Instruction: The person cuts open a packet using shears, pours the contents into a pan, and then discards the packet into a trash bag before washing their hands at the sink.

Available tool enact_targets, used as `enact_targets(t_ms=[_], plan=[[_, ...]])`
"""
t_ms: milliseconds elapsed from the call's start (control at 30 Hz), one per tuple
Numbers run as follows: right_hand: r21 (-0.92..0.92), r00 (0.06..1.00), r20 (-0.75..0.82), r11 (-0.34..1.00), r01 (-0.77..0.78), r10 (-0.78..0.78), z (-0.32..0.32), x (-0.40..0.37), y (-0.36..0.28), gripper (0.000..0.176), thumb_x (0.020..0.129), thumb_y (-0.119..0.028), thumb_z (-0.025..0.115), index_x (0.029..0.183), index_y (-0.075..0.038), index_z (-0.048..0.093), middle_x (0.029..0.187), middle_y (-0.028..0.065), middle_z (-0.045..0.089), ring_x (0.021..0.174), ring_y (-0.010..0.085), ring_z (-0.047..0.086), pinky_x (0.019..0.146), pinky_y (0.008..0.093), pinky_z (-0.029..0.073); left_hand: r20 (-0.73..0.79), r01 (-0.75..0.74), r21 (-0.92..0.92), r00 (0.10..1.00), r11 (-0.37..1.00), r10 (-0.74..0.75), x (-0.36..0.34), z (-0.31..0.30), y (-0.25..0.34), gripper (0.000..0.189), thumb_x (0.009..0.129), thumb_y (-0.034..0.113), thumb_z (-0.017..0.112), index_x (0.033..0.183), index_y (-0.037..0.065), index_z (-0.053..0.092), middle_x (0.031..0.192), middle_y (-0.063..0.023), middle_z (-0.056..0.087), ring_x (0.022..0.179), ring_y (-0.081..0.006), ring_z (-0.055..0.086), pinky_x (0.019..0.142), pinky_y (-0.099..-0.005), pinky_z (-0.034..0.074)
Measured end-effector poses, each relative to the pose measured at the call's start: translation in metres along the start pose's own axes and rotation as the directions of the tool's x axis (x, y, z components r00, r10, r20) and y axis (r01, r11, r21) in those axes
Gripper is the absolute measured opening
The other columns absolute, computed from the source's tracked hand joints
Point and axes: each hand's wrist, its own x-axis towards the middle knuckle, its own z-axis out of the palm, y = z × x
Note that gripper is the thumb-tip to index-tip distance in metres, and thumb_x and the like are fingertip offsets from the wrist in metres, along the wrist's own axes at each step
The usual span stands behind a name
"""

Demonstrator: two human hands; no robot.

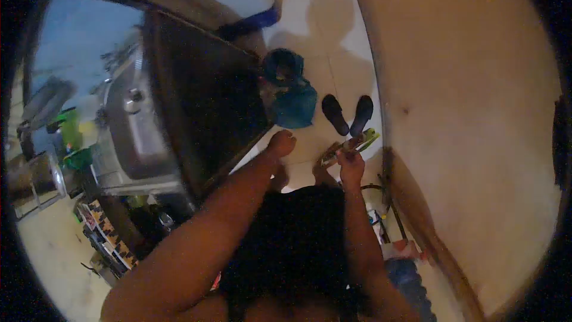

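Note:
My right hand (pixel 351 168) is closed round a thin, flat yellow-green and brown thing (pixel 370 138). Its kind is too blurred to name. It sits low in front of my body, just this side of a pair of dark slippers (pixel 336 114) on the floor. My left hand (pixel 282 144) hangs forward with its fingers curled in. Whether anything is inside those fingers is hidden. Beyond my left hand is a teal bin-like container (pixel 295 107), with a second round teal opening (pixel 283 65) behind it.
On the left, a steel sink (pixel 140 137) is set in a counter with a dark front (pixel 205 95). Green items (pixel 70 128) stand by the sink. A large tan wooden panel (pixel 465 113) runs along the right. Clutter and a large blue bottle (pixel 408 283) stand at lower right.

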Motion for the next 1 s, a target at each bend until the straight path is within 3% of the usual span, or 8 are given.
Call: enact_targets(t_ms=[133,300,367,500,567,833,900,1000], plan=[[0.079,0.991,-0.037,0.989,-0.128,0.132,-0.002,0.039,0.07,0.02,0.072,-0.009,0.066,0.087,0.0,0.055,0.069,0.0016,0.055,0.062,0.0089,0.049,0.056,0.0241,0.04,0.186,-0.254,0.51,0.965,0.822,0.183,0.105,0.118,-0.083,0.014,0.066,0.02,0.053,0.061,0.009,0.06,0.078,-0.0153,0.058,0.07,-0.03,0.055,0.054,-0.0438,0.043],[-0.12,0.997,-0.059,0.991,-0.066,0.059,-0.001,0.069,0.159,0.02,0.072,-0.008,0.066,0.088,0.0,0.055,0.07,0.0021,0.056,0.062,0.0095,0.05,0.058,0.0239,0.042,0.183,-0.314,0.545,0.949,0.778,0.256,0.198,0.135,-0.121,0.026,0.066,0.025,0.057,0.084,0.007,0.061,0.082,-0.0191,0.058,0.076,-0.0344,0.055,0.064,-0.0446,0.046],[-0.024,0.963,-0.069,0.965,-0.261,0.259,0.003,0.076,0.165,0.023,0.072,-0.008,0.066,0.09,0.0,0.054,0.075,0.0049,0.059,0.065,0.0109,0.053,0.059,0.0253,0.043,-0.23,0.106,-0.067,0.966,0.992,-0.119,0.226,0.124,-0.104,0.039,0.069,0.03,0.057,0.099,0.005,0.056,0.093,-0.0222,0.057,0.087,-0.0369,0.054,0.074,-0.0445,0.045],[-0.051,0.936,0.027,0.936,-0.349,0.351,0.011,0.106,0.154,0.026,0.071,-0.01,0.068,0.091,0.001,0.055,0.076,0.0067,0.062,0.065,0.0109,0.055,0.06,0.0258,0.044,-0.017,0.454,-0.144,0.887,0.879,-0.461,0.274,0.126,-0.092,0.042,0.074,0.033,0.055,0.103,0.003,0.054,0.101,-0.0228,0.054,0.094,-0.0369,0.052,0.08,-0.0434,0.043],[-0.085,0.975,-0.083,0.973,-0.214,0.207,0.014,0.119,0.171,0.021,0.07,-0.013,0.069,0.082,0.001,0.058,0.071,0.0069,0.062,0.059,0.0109,0.054,0.057,0.0263,0.043,-0.412,0.04,0.29,0.907,0.956,0.087,0.305,0.188,-0.148,0.03,0.076,0.026,0.048,0.101,0.012,0.055,0.114,-0.012,0.049,0.111,-0.0324,0.039,0.087,-0.0658,0.022],[-0.077,0.976,-0.003,0.973,-0.217,0.218,0.022,0.114,0.157,0.024,0.069,-0.014,0.067,0.087,-0.002,0.056,0.084,0.0074,0.058,0.069,0.0166,0.054,0.066,0.0324,0.042,-0.11,0.313,-0.09,0.94,0.945,-0.322,0.24,0.167,-0.078,0.026,0.072,0.027,0.052,0.088,0.009,0.063,0.086,-0.0142,0.059,0.084,-0.0337,0.053,0.073,-0.0462,0.041],[0.007,0.932,0.036,0.933,-0.361,0.361,0.03,0.128,0.144,0.038,0.069,-0.007,0.064,0.105,-0.004,0.051,0.102,0.009,0.057,0.082,0.0221,0.057,0.077,0.0374,0.043,-0.535,-0.088,0.111,0.834,0.99,0.134,0.196,0.177,-0.052,0.022,0.072,0.022,0.05,0.085,0.009,0.062,0.082,-0.0133,0.058,0.085,-0.0325,0.053,0.074,-0.0463,0.039],[-0.59,0.989,0.01,0.798,0.127,-0.15,0.044,0.124,0.134,0.031,0.068,-0.006,0.063,0.098,-0.006,0.053,0.094,0.0082,0.057,0.075,0.0209,0.056,0.073,0.0374,0.044,-0.285,0.036,-0.038,0.957,0.999,-0.045,0.141,0.132,-0.019,0.02,0.071,0.015,0.05,0.087,0.008,0.06,0.082,-0.0128,0.058,0.085,-0.0317,0.053,0.073,-0.0471,0.038]])
